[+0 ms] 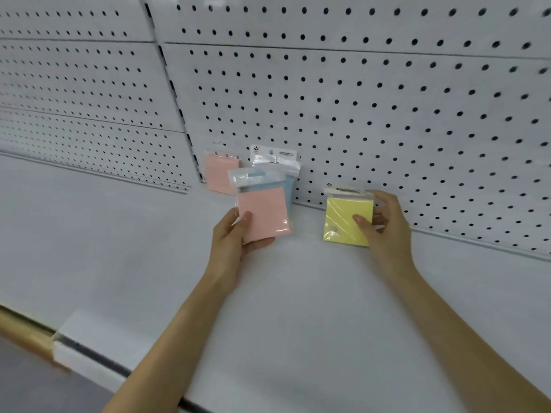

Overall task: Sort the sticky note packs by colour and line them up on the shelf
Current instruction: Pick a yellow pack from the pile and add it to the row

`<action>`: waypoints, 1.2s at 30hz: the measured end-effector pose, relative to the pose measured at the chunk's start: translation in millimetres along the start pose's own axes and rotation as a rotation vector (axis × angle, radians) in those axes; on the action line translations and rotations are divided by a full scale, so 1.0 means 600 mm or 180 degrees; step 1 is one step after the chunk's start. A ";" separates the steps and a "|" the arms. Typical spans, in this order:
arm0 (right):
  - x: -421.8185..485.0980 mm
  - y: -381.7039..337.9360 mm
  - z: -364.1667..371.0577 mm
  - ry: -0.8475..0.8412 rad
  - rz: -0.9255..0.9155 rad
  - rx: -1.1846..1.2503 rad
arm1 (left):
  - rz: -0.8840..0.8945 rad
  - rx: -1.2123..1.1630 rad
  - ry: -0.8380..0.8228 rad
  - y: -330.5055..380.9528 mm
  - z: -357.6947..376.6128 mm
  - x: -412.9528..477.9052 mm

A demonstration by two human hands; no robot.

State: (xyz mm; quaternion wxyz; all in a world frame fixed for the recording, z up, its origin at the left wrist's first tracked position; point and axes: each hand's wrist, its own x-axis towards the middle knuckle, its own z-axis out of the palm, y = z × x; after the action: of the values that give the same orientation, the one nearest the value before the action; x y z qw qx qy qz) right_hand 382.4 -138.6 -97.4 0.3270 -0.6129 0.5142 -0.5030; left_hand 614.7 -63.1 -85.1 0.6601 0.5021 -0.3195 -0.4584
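My left hand (231, 239) grips a pink sticky note pack (264, 214) in clear wrapping, held tilted just above the white shelf (298, 308). My right hand (384, 225) holds a yellow pack (343, 222), upright near the pegboard back. Behind the pink pack a blue pack (288, 186) leans on the back panel, mostly hidden. Another pink pack (219, 174) leans against the panel to its left.
A white pegboard back wall (372, 99) runs behind the shelf. A price-tag holder (83, 344) sits on the shelf's front edge at the lower left, with a wooden strip (21, 329) beside it.
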 end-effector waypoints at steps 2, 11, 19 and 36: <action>0.005 0.000 0.007 0.0175 0.0047 0.0002 | 0.0037 0.0022 0.0009 0.000 -0.003 0.007; 0.027 -0.004 0.047 0.0489 0.0050 -0.0165 | 0.0327 0.0459 0.0109 0.001 -0.008 0.012; 0.042 -0.003 0.066 0.0534 -0.0055 -0.0546 | 0.0366 0.0352 0.0416 0.005 -0.019 0.023; 0.059 0.023 0.063 0.0240 0.0329 0.0129 | 0.0317 0.0067 0.0398 0.005 -0.030 0.038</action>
State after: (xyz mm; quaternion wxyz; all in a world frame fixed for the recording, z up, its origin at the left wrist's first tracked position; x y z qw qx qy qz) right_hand 413.0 -180.7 -110.8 0.3453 -0.5595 0.5468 -0.5184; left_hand 640.4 -77.4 -88.2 0.6954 0.5201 -0.3070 -0.3894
